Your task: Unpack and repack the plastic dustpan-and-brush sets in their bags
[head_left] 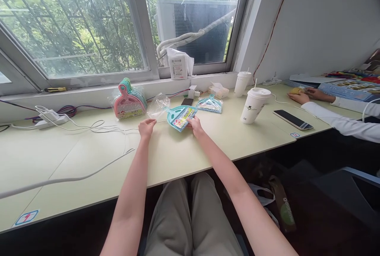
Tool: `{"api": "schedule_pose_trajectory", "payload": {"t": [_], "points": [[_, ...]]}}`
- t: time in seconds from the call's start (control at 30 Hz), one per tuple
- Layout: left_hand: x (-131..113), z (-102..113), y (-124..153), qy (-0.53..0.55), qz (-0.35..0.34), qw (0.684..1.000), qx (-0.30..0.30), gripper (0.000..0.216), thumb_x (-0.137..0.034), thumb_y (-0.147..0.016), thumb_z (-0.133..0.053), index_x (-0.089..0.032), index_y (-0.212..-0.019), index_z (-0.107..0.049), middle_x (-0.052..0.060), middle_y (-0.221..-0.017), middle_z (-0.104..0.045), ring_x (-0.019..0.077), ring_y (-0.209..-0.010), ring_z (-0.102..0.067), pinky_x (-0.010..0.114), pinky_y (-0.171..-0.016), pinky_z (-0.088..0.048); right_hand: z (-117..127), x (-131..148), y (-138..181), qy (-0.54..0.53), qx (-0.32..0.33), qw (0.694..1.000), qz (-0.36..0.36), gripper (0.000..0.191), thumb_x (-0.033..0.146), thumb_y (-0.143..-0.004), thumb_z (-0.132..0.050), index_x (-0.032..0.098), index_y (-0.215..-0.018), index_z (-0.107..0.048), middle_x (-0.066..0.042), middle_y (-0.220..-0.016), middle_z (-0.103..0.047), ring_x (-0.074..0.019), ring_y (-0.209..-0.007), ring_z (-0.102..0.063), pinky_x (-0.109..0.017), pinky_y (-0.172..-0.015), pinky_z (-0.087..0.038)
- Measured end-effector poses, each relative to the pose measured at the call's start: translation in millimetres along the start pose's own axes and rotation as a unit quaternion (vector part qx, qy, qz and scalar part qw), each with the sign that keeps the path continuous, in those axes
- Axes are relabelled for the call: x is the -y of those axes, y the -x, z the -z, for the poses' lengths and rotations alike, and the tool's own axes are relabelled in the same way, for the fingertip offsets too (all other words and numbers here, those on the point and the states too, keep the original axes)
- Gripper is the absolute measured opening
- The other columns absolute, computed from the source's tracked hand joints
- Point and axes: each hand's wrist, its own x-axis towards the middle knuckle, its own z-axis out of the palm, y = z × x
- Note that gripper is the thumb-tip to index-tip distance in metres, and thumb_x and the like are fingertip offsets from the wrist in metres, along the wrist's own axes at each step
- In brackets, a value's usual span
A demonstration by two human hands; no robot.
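My right hand (194, 126) grips the near edge of a teal mini dustpan set (179, 116) lying on the desk, its coloured label facing up. My left hand (146, 127) pinches the edge of a clear plastic bag (158, 106) that lies beside the dustpan's handle. A second teal dustpan set in its wrapper (209, 104) lies just beyond to the right. A stack of pink and teal dustpan sets (130, 100) leans against the window ledge to the left.
Two white lidded cups (253, 105) (242, 83) stand to the right, with a phone (292, 119) beyond. Another person's hands (299, 97) rest at the far right. White cables (97, 127) and a power strip (50, 119) lie to the left. A small dark device (187, 101) lies behind the dustpan.
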Motion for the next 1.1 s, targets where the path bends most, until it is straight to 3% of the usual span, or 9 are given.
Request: {"api": "schedule_pose_trajectory", "payload": {"t": [0.1,0.2,0.27,0.43,0.63,0.87,0.93,1.03,1.1], "points": [[1,3,-3,0.056,0.010,0.997,-0.044,0.019,-0.033,-0.074,-0.066,-0.020,-0.085,-0.073,0.006,-0.091,-0.074,0.0222,-0.094,-0.068,0.033,-0.090,-0.048,0,1,1,-0.009,0.005,1.000,0.008,0.029,0.012,-0.078,-0.059,0.019,-0.106,-0.053,-0.005,-0.093,-0.072,-0.0174,-0.073,-0.070,-0.034,-0.073,-0.060],[-6,10,-1,0.030,-0.045,0.991,-0.121,0.016,-0.027,-0.079,-0.062,-0.021,-0.089,-0.072,0.005,-0.105,-0.071,0.0214,-0.105,-0.063,0.035,-0.100,-0.043,0,0,1,-0.015,0.002,1.000,0.009,0.031,0.011,-0.076,-0.061,0.019,-0.105,-0.054,-0.005,-0.093,-0.072,-0.0181,-0.074,-0.070,-0.035,-0.073,-0.060],[-13,15,1,-0.010,-0.056,0.986,-0.159,0.014,-0.025,-0.080,-0.062,-0.024,-0.089,-0.073,0.005,-0.115,-0.068,0.0232,-0.112,-0.058,0.040,-0.104,-0.039,1,0,0,-0.019,-0.002,1.000,0.010,0.032,0.011,-0.075,-0.061,0.019,-0.105,-0.054,-0.005,-0.093,-0.072,-0.0182,-0.075,-0.070,-0.035,-0.073,-0.060],[-19,25,1,-0.081,0.002,0.963,-0.258,0.013,-0.018,-0.077,-0.067,-0.026,-0.083,-0.074,0.003,-0.123,-0.063,0.0295,-0.123,-0.048,0.057,-0.113,-0.020,4,0,-4,-0.027,-0.021,0.999,0.014,0.033,0.011,-0.077,-0.058,0.019,-0.109,-0.054,-0.005,-0.095,-0.072,-0.0171,-0.075,-0.070,-0.033,-0.073,-0.059],[-5,36,-6,0.034,-0.051,0.969,-0.240,0.021,-0.013,-0.078,-0.058,-0.020,-0.092,-0.073,0.007,-0.120,-0.060,0.0231,-0.112,-0.057,0.039,-0.099,-0.045,7,2,-5,-0.034,-0.040,0.999,0.011,0.034,0.011,-0.078,-0.057,0.019,-0.112,-0.054,-0.005,-0.098,-0.072,-0.0160,-0.073,-0.069,-0.032,-0.073,-0.060],[-19,39,9,-0.122,0.051,0.930,-0.342,0.036,-0.006,-0.082,-0.036,-0.020,-0.075,-0.068,0.008,-0.134,-0.051,0.0313,-0.130,-0.040,0.054,-0.107,-0.027,7,1,-4,-0.031,-0.038,0.999,0.019,0.028,0.012,-0.078,-0.058,0.018,-0.105,-0.056,-0.007,-0.105,-0.070,-0.0162,-0.073,-0.069,-0.033,-0.072,-0.060],[-23,35,12,-0.148,0.029,0.947,-0.284,0.034,-0.012,-0.086,-0.037,-0.020,-0.082,-0.069,0.011,-0.130,-0.054,0.0326,-0.126,-0.045,0.052,-0.103,-0.032,7,0,-4,-0.029,-0.037,0.999,0.018,0.029,0.012,-0.077,-0.058,0.018,-0.106,-0.055,-0.006,-0.103,-0.071,-0.0165,-0.073,-0.069,-0.033,-0.072,-0.060],[-23,24,15,-0.202,0.000,0.977,-0.063,0.027,-0.029,-0.087,-0.048,-0.020,-0.102,-0.069,0.013,-0.110,-0.065,0.0324,-0.110,-0.056,0.046,-0.096,-0.039,8,1,-4,-0.027,-0.040,0.999,0.016,0.031,0.012,-0.077,-0.058,0.019,-0.107,-0.055,-0.005,-0.101,-0.071,-0.0163,-0.073,-0.069,-0.032,-0.072,-0.060],[-19,16,17,-0.251,-0.013,0.965,0.075,0.041,-0.045,-0.081,-0.058,-0.020,-0.113,-0.066,0.013,-0.111,-0.067,0.0331,-0.112,-0.056,0.044,-0.097,-0.039,8,3,-4,-0.024,-0.036,0.999,0.017,0.030,0.013,-0.078,-0.058,0.020,-0.107,-0.056,-0.004,-0.103,-0.071,-0.0157,-0.074,-0.069,-0.030,-0.070,-0.060]]}}
